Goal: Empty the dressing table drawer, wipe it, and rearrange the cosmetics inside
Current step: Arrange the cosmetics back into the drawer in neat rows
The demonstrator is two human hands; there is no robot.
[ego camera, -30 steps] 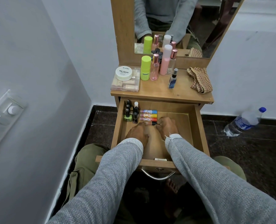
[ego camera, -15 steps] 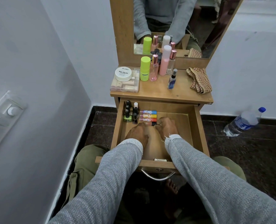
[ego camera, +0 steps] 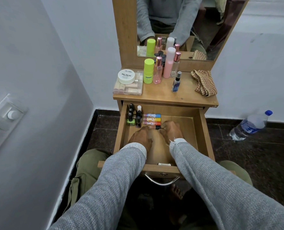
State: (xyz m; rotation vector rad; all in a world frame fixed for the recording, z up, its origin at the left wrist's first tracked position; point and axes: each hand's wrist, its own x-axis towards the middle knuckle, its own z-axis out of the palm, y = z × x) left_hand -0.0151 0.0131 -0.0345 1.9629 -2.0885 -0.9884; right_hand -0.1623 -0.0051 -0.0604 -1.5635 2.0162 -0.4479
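The wooden drawer (ego camera: pixel 202 130) of the dressing table is pulled open over my lap. At its back left stand a few nail polish bottles (ego camera: pixel 131 119). Beside them lies a row of coloured lip balm tubes (ego camera: pixel 152 119). Both my hands are inside the drawer at the nearest tube, a black-capped one (ego camera: pixel 154 127). My left hand (ego camera: pixel 140 137) holds its left end with the fingertips. My right hand (ego camera: pixel 171 130) has curled fingers at the black cap. The fingertips are partly hidden.
On the tabletop stand a clear box (ego camera: pixel 129 88) with a white tub (ego camera: pixel 126 76) on it, a green stick (ego camera: pixel 148 71), pink bottles (ego camera: pixel 168 63) and a small spray bottle (ego camera: pixel 177 82). A checkered cloth (ego camera: pixel 204 83) lies at the right. A water bottle (ego camera: pixel 251 125) lies on the floor.
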